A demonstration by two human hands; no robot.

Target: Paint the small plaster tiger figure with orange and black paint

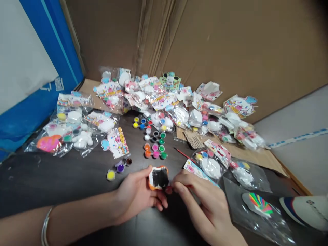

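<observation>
A small white figure (159, 177) with an orange rim and a black-painted middle rests in my left hand (138, 194), its fingers and thumb around the left and lower sides. My right hand (202, 201) pinches a thin red brush at the figure's lower right edge; the brush tip shows only in part. Just beyond the figure stand open paint pots (155, 147) in orange, pink, green, white, black and other colours. To the left are a yellow pot (111, 175), a purple pot (120, 167) and a dark brown one.
Bagged white figures (164, 100) with printed cards are heaped at the back against cardboard (230, 44). A second red brush (181, 153) lies past my right hand. At right are a rainbow-painted piece (260, 204) on clear plastic and a white cup (307, 210).
</observation>
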